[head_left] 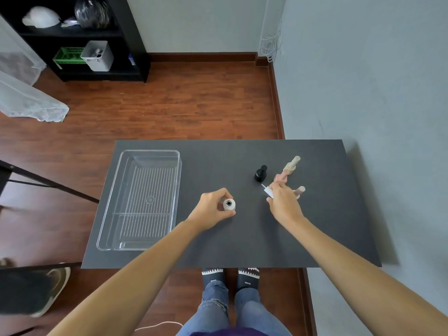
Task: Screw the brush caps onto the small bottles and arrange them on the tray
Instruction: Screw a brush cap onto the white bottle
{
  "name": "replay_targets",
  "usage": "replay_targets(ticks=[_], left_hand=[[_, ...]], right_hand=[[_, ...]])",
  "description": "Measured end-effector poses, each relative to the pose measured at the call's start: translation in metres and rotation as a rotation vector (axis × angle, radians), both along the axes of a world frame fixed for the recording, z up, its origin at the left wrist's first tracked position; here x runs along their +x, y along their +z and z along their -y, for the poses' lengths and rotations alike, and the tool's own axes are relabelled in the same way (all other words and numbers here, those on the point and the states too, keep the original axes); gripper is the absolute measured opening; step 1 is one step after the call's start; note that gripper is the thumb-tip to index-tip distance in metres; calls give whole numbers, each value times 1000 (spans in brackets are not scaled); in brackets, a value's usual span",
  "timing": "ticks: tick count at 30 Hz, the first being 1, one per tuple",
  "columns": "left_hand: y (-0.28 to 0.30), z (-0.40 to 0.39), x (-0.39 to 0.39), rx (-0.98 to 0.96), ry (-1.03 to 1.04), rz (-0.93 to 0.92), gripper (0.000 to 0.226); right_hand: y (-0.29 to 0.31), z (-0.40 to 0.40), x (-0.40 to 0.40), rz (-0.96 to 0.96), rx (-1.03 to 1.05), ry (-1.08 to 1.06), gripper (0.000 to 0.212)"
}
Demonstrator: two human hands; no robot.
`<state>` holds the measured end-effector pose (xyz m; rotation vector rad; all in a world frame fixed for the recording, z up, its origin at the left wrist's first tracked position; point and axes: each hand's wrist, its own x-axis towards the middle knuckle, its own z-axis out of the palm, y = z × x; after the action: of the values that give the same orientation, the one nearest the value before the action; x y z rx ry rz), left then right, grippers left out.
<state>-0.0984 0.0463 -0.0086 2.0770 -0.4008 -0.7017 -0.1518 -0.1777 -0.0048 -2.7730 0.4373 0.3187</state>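
While I watch from the head view, my left hand [213, 207] grips a small white bottle [229, 205], fingers and thumb curled round its body, with the open neck facing up toward the camera and no cap on it. It sits near the middle of the dark grey table [242, 243]; I cannot tell whether it rests on the surface or is held just above it. My right hand [282, 202] is to the right of it, fingers curled round a white brush cap [268, 192] whose thin brush stem pokes out toward the upper left; much of the cap is hidden by the fingers. Just beyond that hand stands a black capped bottle [260, 173], upright. Right of it is a pink bottle [280, 180], partly covered by my fingers, and farther back a beige capped bottle [292, 165]. Another pinkish cap [300, 191] shows just past my knuckles on the right. The clear plastic tray [178, 180] lies on the left part of the table, well apart from the bottles, its ribbed floor showing and no bottle in it. Below the near table edge I see jeans and patterned socks [230, 277] on a wooden floor [169, 105].
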Motion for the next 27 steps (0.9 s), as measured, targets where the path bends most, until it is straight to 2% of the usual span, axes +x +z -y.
replay_targets(ticks=[2,6,10,12,14,18,21,25,27], left_hand=[[1,0,-1,-9,4,0,21],[3,-1,-1,-46,42,9,20],[8,-2,1,-56,70,23,20],[14,-1,4,-69,81,37,21],[22,2,10,-88,100,50,20],[54,15,30,-157,162,81,20],[87,29,48,-224,196,134,20],[138,52,71,-316,246,215,19],[163,63,81,-369,265,250,20]], right_hand=[[-7,-2,7,-44,-39,-21,29],[-16,-3,13,-73,-120,-3,20],[-18,-2,12,-73,-95,-10,21],[-14,-5,9,-51,-48,-1,18],[-6,-7,5,-1,117,-62,11],[36,-3,2,110,406,-184,16],[81,9,12,188,518,-196,13],[152,26,37,394,605,-191,29],[187,33,51,494,662,-168,29]])
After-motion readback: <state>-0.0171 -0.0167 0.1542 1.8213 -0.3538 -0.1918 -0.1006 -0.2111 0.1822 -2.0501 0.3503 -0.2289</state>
